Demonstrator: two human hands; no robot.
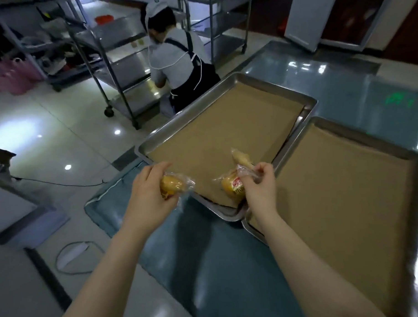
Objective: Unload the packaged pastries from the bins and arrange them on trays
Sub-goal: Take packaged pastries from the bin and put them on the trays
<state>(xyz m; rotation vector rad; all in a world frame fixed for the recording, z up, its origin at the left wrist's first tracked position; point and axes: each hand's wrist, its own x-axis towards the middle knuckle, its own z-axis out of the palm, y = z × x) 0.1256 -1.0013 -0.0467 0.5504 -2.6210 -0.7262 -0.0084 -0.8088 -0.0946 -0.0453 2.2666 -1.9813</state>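
Reaches both forearms over the teal tabletop (207, 265), fingers (159, 168) of the left hand (147, 186) clamped round a wrapped yellow pastry (173, 185) at the near rim of a paper-lined tray (178, 119), right hand (258, 185) pinching the wrapper of a second pastry (232, 187) low over the liner's near corner, probably to begin the first row there. Leaves a second lined tray (368, 139) bare alongside; beyond, catches a crouching person (181, 62) at a steel rack (129, 66).

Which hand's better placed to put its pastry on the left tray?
Right, probably: right hand holds its yellow plastic-wrapped pastry over the steel tray's brown paper; left hand holds a second pastry at the rim.
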